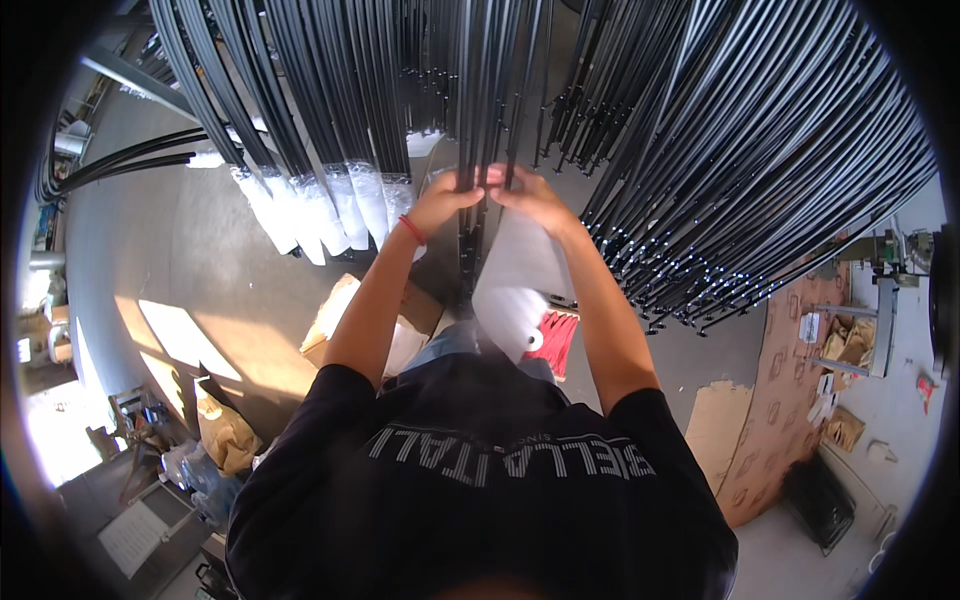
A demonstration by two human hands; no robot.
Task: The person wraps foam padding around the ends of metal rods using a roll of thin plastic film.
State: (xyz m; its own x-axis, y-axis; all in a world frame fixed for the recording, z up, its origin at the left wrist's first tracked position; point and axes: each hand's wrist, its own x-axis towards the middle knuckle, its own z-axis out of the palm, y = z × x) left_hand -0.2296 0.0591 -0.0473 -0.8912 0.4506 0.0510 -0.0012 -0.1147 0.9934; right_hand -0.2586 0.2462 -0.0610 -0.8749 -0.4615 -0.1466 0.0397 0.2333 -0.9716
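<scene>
Black rods [467, 240] run through the curled, grasping fingers of left hand [450, 195] and right hand [537, 200], white wrap [520, 265] hanging just below. Even, light pressure should keep them aligned.

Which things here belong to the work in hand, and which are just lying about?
In the work:
central black rods, at the left hand and right hand
white sheet, blurred, below the right hand

Apparently just lying about:
brown bag, lower left
flat cardboard piece, lower right
</scene>
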